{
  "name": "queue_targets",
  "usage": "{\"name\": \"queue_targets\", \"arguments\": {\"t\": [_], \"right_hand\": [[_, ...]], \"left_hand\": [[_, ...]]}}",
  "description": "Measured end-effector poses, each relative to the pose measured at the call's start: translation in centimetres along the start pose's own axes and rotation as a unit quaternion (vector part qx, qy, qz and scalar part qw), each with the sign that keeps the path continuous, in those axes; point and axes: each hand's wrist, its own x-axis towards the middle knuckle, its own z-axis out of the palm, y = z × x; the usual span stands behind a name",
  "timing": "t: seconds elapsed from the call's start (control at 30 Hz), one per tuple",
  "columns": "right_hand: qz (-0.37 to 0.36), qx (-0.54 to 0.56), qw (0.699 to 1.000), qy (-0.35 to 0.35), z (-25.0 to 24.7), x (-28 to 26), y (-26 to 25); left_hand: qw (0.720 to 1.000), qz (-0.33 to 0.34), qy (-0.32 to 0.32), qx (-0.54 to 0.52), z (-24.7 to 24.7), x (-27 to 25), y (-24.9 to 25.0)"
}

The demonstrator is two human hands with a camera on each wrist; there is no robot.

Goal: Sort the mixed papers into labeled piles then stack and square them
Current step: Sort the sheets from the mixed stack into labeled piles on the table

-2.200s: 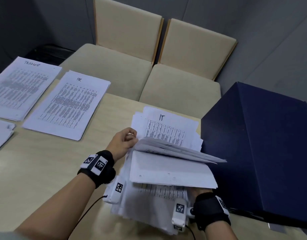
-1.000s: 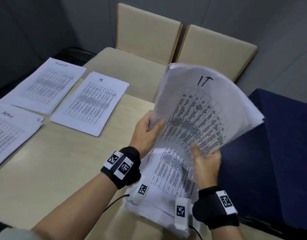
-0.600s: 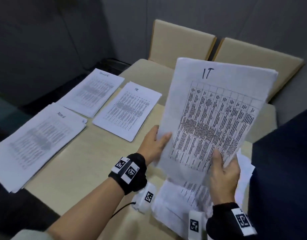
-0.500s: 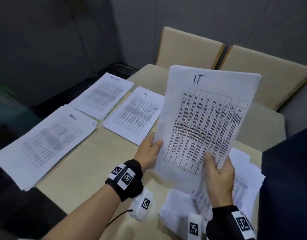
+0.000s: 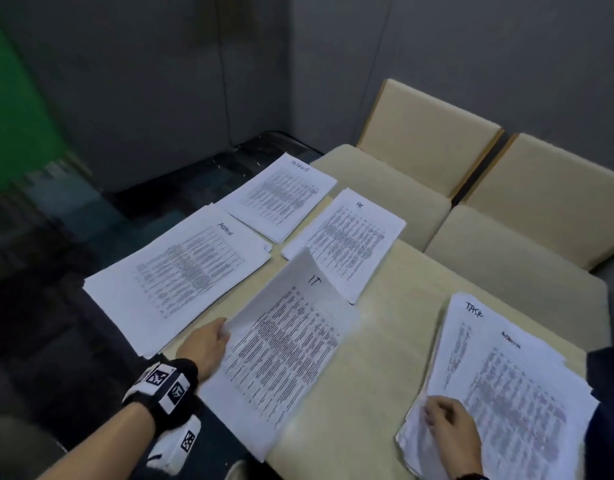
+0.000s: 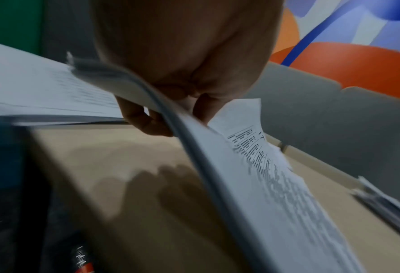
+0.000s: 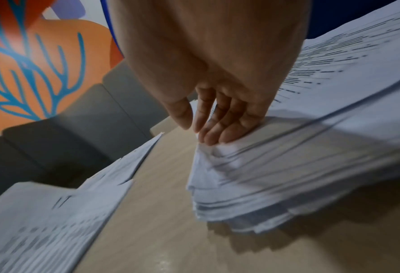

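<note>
My left hand (image 5: 208, 346) pinches the left edge of the sheets marked IT (image 5: 284, 344), which bend just above the table between the ADMIN pile (image 5: 180, 271) and the mixed stack (image 5: 499, 386). In the left wrist view the fingers (image 6: 147, 120) curl under the curved IT sheets (image 6: 276, 194). My right hand (image 5: 451, 431) lies flat on the near left corner of the mixed stack, its top sheet marked TASK. In the right wrist view its straight fingertips (image 7: 215, 134) press on the fanned stack (image 7: 287, 175).
Two more labeled piles lie at the far end of the table (image 5: 385, 358): HR (image 5: 350, 237) and one behind it (image 5: 284, 195). Two beige chairs (image 5: 437, 161) stand beyond the table. A dark blue box edge (image 5: 607, 375) shows at the right.
Both hands held the IT sheets upright before. My right hand has let go and dropped onto the mixed stack, while my left hand has carried the IT sheets down and left toward the table.
</note>
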Motion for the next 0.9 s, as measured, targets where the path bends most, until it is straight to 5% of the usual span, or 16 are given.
{"name": "queue_targets", "arguments": {"t": [0.2, 0.43, 0.6, 0.9], "right_hand": [[0.028, -0.039, 0.999, 0.006, 0.2, -0.2, 0.1], [0.034, -0.066, 0.997, -0.014, -0.1, -0.4, -0.1], [0.015, -0.085, 0.996, 0.002, -1.8, -1.4, 0.0], [0.049, -0.090, 0.991, 0.091, -8.9, 0.7, 1.3]], "left_hand": [[0.998, -0.031, 0.023, 0.055, -1.7, 2.2, -3.4], [0.976, 0.043, 0.110, 0.182, -2.8, 3.8, -1.5], [0.981, 0.142, 0.086, 0.097, -1.7, 3.4, 4.9], [0.962, 0.266, -0.061, -0.017, 7.4, -0.4, 21.4]]}}
